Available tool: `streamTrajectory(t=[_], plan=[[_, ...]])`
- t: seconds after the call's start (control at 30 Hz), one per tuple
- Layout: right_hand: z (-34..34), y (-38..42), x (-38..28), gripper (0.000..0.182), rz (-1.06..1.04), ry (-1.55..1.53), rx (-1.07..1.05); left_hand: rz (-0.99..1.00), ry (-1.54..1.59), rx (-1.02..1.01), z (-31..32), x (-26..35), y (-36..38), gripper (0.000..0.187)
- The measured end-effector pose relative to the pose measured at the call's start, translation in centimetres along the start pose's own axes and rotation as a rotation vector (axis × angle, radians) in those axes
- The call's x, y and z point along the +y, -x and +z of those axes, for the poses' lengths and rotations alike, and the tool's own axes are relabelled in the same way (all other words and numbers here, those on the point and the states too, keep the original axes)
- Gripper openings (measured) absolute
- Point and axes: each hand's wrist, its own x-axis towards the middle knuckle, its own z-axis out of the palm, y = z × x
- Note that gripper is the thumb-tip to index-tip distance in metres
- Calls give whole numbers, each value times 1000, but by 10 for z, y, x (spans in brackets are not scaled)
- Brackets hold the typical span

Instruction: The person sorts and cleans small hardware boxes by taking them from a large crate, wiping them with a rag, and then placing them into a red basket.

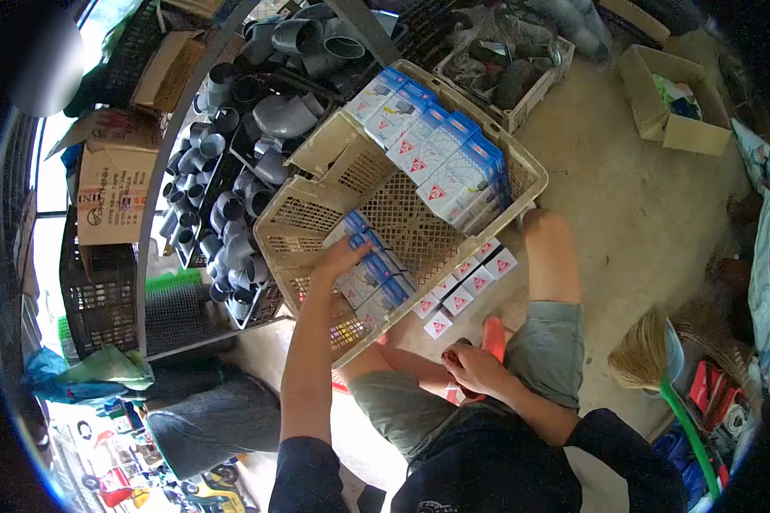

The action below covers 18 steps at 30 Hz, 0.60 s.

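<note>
My left hand (344, 258) reaches into a beige plastic crate (321, 184), with its fingers closed over a blue-and-white cardboard box (370, 272) in a short row at the near left end. A longer row of the same boxes (436, 154) stands along the crate's far right side. My right hand (479, 369) is low between my knees, its fingers curled around something dark that I cannot make out. Several small white boxes with red triangle marks (459, 298) sit on the floor between the crate and my legs.
Grey pipe fittings (287, 115) fill trays on a rack at the left. Another crate of parts (513, 77) stands behind, and an open carton (676, 103) at the back right. A broom (640, 355) and a green handle (689, 427) lie right.
</note>
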Motion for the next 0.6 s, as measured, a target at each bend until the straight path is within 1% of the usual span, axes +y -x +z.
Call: streamTrajectory(t=[0.03, 0.13, 0.23, 0.33, 0.43, 0.47, 0.53, 0.6], plan=[[-3, -1, -4, 35, 8, -14, -11, 6, 11, 15, -3, 1, 3, 92], [-9, -1, -11, 36, 4, -44, -10, 140, 162, -74, 0, -21, -3, 94], [-9, -4, -13, 36, -18, -15, 4, 40, 2, 20, -3, -26, -11, 96], [-5, -4, -10, 36, -36, 0, 7, 19, -20, -96, -15, -18, -9, 98], [-6, -4, -9, 36, -28, -37, -6, 104, 163, 44, -2, -34, -16, 95], [-5, -4, -8, 36, -28, -42, 4, 104, 97, 100, 2, -38, -16, 93], [-4, -4, -7, 37, 1, -79, -4, 102, -41, 210, -25, 5, 23, 89], [-7, -6, -8, 37, 55, -136, -39, 84, -2, 433, -39, 19, 60, 84]])
